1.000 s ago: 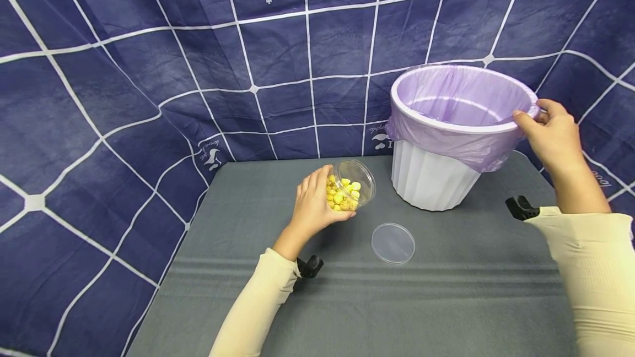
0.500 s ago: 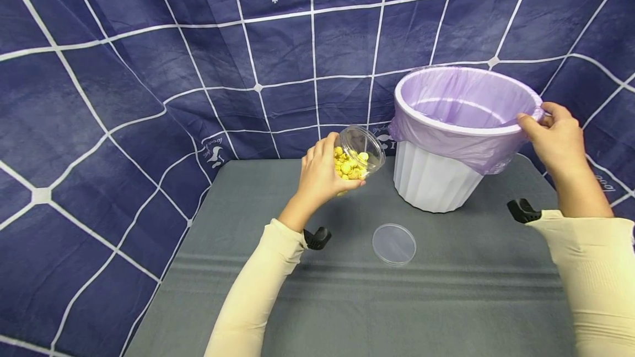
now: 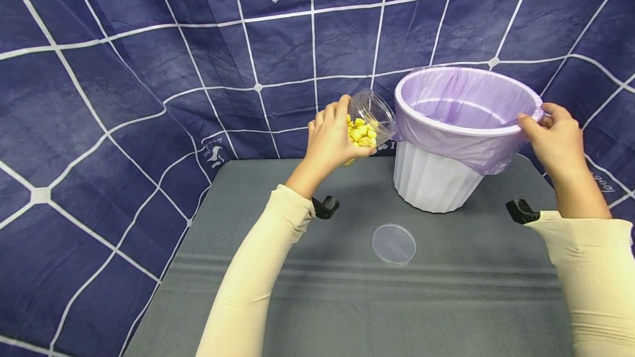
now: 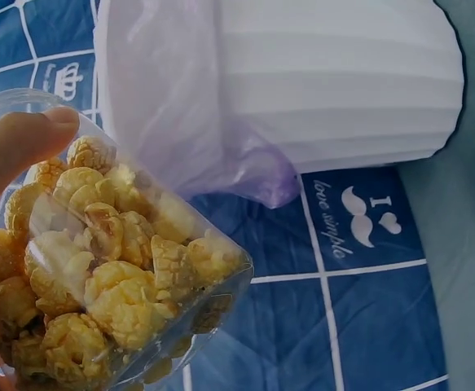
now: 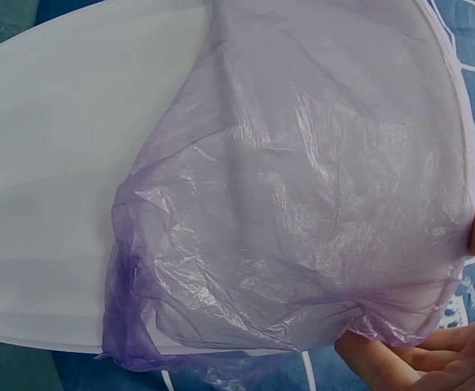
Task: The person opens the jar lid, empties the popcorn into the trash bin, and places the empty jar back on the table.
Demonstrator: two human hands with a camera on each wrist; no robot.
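Note:
My left hand (image 3: 331, 139) grips a clear plastic jar (image 3: 373, 114) tilted on its side, its mouth facing right toward the bin. Yellow popcorn (image 4: 98, 261) fills the lower part of the jar. Just right of it stands a white ribbed trash bin (image 3: 431, 175), lined with a purple plastic bag (image 3: 461, 150) folded over its rim. On the bin's right side my right hand (image 3: 558, 139) pinches the rim and bag between thumb and fingers. In the right wrist view, the bag (image 5: 302, 212) hangs in wrinkles down the outside wall.
A clear round lid (image 3: 394, 244) lies flat on the grey cloth-covered table (image 3: 322, 302), in front of the bin. Blue cloth with white grid lines (image 3: 278, 54) hangs behind and on both sides, close to the bin.
My left hand has lifted the popcorn jar up and to the right, closer to the bin's rim, tipping it somewhat further. The right hand keeps its hold on the rim.

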